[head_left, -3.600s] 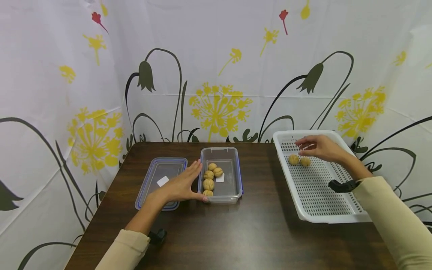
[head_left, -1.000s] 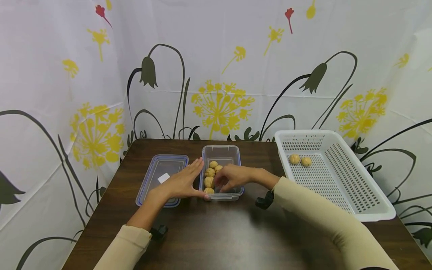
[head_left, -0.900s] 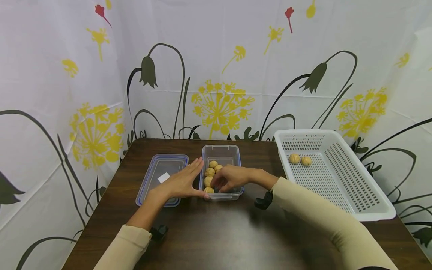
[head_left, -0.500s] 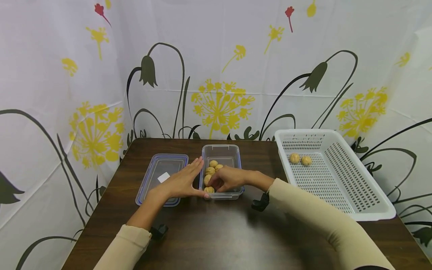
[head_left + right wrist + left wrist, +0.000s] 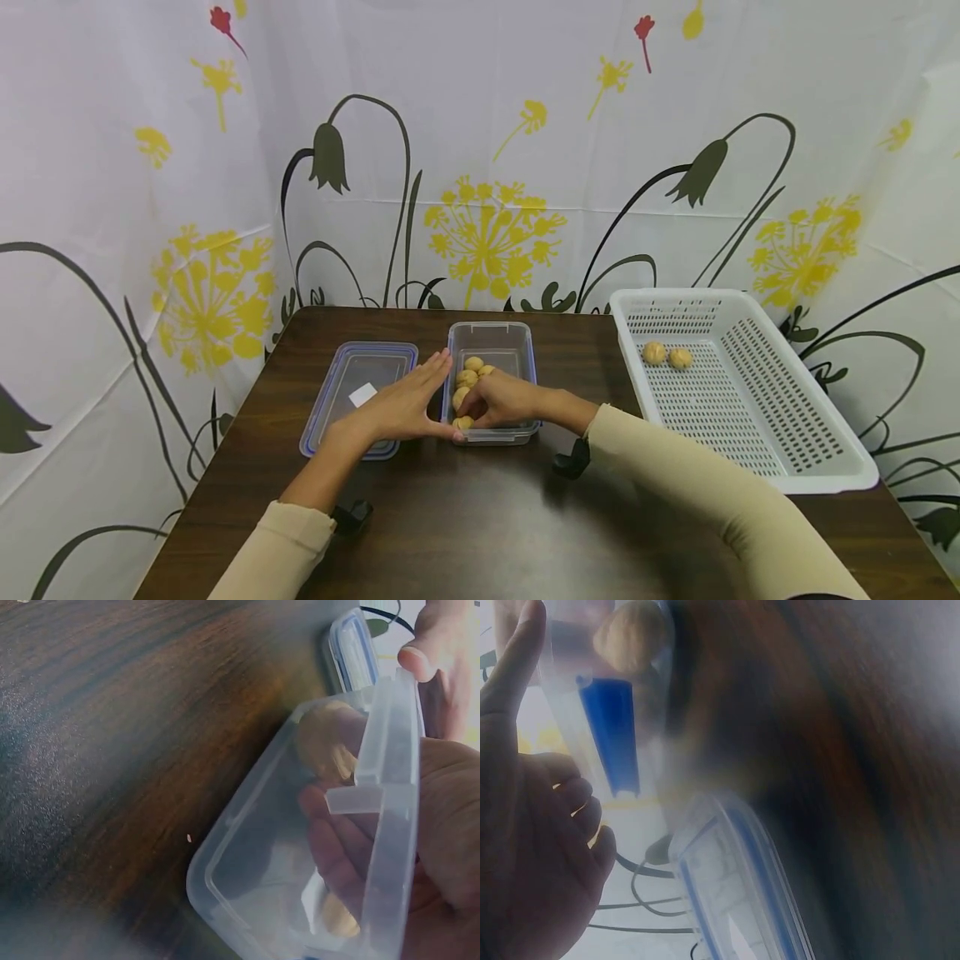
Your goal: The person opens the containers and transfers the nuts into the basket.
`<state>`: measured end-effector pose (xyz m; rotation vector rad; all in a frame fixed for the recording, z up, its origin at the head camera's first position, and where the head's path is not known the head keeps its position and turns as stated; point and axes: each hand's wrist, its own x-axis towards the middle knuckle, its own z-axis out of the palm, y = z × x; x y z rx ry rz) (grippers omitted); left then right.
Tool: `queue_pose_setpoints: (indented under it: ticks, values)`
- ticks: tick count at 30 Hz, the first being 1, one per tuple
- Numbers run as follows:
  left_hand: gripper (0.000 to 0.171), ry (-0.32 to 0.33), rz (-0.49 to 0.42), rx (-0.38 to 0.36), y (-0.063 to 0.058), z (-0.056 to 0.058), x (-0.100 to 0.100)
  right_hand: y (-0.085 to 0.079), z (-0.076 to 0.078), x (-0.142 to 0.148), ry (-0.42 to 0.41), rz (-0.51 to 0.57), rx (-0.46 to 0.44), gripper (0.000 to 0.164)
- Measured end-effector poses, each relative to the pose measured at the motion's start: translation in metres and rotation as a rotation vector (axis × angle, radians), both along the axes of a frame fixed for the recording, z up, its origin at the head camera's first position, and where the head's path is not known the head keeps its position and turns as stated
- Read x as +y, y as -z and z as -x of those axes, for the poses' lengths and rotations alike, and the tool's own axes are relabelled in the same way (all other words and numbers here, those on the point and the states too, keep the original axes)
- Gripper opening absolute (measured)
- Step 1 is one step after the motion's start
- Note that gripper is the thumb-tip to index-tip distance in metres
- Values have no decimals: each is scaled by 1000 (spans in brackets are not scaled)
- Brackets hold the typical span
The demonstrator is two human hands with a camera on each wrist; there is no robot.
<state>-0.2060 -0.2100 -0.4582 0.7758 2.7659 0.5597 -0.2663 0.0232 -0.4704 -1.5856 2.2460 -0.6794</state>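
Several walnuts [image 5: 466, 379] lie along the left side of a clear lidless plastic food container [image 5: 510, 436]. My left hand [image 5: 405, 407] rests along the container's left edge, fingers straight, thumb at its near left corner. Inside the container is my right hand [image 5: 504, 398], its fingers curled at a walnut [image 5: 326, 746] by the near left corner. In the right wrist view that walnut sits between the fingers, seen hazily through the wall. The palm side is hidden in the head view. A blue side clip shows in the left wrist view, below another view of a walnut [image 5: 632, 637].
Left of the container lies its blue-rimmed lid [image 5: 337, 379], partly under the left hand. On the right stands a white perforated basket [image 5: 757, 400] with two walnuts [image 5: 667, 356] in its far left part. A patterned curtain [image 5: 570, 150] hangs behind the dark wooden table [image 5: 480, 525].
From over the basket, my right hand has moved left into the container, then shifted slightly left toward the near corner. The left hand stays at the container. Two walnuts still lie in the basket.
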Motion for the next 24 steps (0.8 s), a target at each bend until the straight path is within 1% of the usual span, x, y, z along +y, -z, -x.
queue_pose_setpoints:
  ticks: [9, 14, 17, 24]
  values:
    - [128, 1, -2, 6, 1, 1, 0, -1, -4, -2, 54, 11, 11, 19]
    - [129, 3, 0, -9, -1, 2, 1, -4, -4, 3, 102, -3, -30, 20]
    - [128, 5, -6, -11, -1, 2, 1, -9, -2, 6, 122, 0, -58, 22]
    - [128, 0, -2, -15, 1, 2, 0, -22, 3, 16, 106, 36, -103, 29]
